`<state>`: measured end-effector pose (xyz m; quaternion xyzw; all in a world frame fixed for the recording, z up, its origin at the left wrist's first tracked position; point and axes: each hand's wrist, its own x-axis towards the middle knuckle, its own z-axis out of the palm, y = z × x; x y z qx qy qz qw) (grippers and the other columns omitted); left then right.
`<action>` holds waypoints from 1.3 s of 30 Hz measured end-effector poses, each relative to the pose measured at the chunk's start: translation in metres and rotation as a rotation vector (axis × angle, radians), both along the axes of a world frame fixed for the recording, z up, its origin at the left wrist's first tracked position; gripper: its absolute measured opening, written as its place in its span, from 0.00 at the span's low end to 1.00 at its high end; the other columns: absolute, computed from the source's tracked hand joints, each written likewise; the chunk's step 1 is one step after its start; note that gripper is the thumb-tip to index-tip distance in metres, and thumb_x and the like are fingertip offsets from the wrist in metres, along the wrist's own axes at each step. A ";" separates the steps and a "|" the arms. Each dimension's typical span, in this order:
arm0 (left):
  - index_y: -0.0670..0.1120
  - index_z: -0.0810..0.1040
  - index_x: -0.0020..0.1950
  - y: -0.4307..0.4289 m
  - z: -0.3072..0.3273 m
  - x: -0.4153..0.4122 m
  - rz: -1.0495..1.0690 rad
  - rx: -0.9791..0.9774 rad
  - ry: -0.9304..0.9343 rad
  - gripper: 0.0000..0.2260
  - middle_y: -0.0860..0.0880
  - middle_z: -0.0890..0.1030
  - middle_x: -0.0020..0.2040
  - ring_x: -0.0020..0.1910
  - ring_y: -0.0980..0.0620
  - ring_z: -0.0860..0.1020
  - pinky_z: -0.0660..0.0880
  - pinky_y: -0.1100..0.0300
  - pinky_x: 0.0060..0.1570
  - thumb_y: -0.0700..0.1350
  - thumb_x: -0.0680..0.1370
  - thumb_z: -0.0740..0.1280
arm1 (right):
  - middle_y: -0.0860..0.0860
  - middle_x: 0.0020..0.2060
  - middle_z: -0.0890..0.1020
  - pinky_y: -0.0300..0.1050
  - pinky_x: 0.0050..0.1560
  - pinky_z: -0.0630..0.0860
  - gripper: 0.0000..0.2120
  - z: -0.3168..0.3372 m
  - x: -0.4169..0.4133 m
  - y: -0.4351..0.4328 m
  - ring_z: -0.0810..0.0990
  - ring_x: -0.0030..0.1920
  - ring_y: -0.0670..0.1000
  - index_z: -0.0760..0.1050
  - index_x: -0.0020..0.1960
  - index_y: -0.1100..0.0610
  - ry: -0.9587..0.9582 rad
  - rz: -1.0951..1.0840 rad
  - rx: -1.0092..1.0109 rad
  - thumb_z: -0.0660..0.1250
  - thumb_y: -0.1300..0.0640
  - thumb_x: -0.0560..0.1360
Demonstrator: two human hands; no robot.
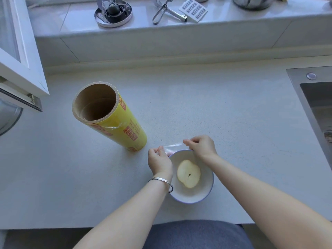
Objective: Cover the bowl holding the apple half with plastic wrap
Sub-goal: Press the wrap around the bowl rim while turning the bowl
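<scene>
A white bowl (pixel 203 193) with a thin blue rim stands on the counter near its front edge. An apple half (pixel 188 173) lies in it, cut face up. A clear piece of plastic wrap (pixel 172 146) is stretched between my two hands, just beyond the bowl's far rim. My left hand (pixel 159 161) pinches its left end beside the bowl's left rim. My right hand (pixel 202 146) pinches the right end above the far rim. The yellow roll of plastic wrap (pixel 115 115) stands upright to the left of the bowl.
A steel sink (pixel 316 108) is set into the counter at the right. On the raised ledge behind lie a round tin of small items (pixel 113 12), tongs (pixel 161 10) and a grater (pixel 193 9). An open window frame (pixel 21 65) juts in at the left.
</scene>
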<state>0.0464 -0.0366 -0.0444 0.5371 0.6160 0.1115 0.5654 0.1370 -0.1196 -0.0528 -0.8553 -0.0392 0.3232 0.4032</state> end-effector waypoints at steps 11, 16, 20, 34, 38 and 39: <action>0.41 0.74 0.51 0.033 -0.005 -0.023 -0.370 0.078 0.174 0.08 0.42 0.79 0.46 0.43 0.45 0.77 0.72 0.56 0.44 0.45 0.76 0.65 | 0.48 0.26 0.68 0.40 0.34 0.62 0.22 0.001 0.006 -0.048 0.65 0.29 0.47 0.65 0.27 0.52 0.546 0.153 0.093 0.56 0.42 0.76; 0.38 0.51 0.74 -0.004 0.025 -0.044 -1.368 0.677 0.137 0.49 0.45 0.49 0.77 0.76 0.47 0.49 0.47 0.57 0.74 0.67 0.65 0.62 | 0.47 0.30 0.72 0.35 0.36 0.68 0.13 -0.001 -0.006 -0.062 0.71 0.32 0.44 0.68 0.33 0.53 0.412 0.100 0.250 0.62 0.54 0.77; 0.38 0.31 0.72 -0.024 0.002 -0.049 -1.561 0.818 0.401 0.67 0.43 0.33 0.74 0.73 0.47 0.29 0.34 0.47 0.72 0.77 0.51 0.59 | 0.48 0.30 0.71 0.37 0.39 0.67 0.12 -0.004 -0.020 -0.061 0.69 0.32 0.46 0.68 0.35 0.54 0.161 -0.027 0.307 0.61 0.58 0.77; 0.33 0.57 0.71 -0.022 -0.009 -0.050 -1.534 0.789 0.423 0.66 0.38 0.65 0.72 0.73 0.44 0.53 0.46 0.48 0.69 0.78 0.46 0.53 | 0.47 0.22 0.61 0.35 0.23 0.57 0.12 -0.010 -0.022 -0.074 0.61 0.20 0.44 0.66 0.35 0.49 -0.059 -0.128 0.171 0.59 0.55 0.77; 0.34 0.54 0.72 -0.024 -0.010 -0.050 -1.518 0.794 0.408 0.66 0.41 0.57 0.73 0.73 0.45 0.52 0.45 0.49 0.70 0.78 0.46 0.54 | 0.48 0.25 0.66 0.40 0.30 0.61 0.10 -0.026 -0.022 -0.065 0.65 0.27 0.47 0.68 0.37 0.52 -0.005 -0.143 0.056 0.59 0.53 0.77; 0.35 0.52 0.72 -0.025 -0.010 -0.050 -1.513 0.795 0.413 0.66 0.41 0.57 0.72 0.73 0.45 0.52 0.44 0.49 0.70 0.78 0.46 0.53 | 0.49 0.27 0.69 0.41 0.32 0.63 0.09 -0.028 -0.022 -0.062 0.68 0.30 0.49 0.69 0.38 0.54 0.026 -0.141 0.023 0.60 0.52 0.76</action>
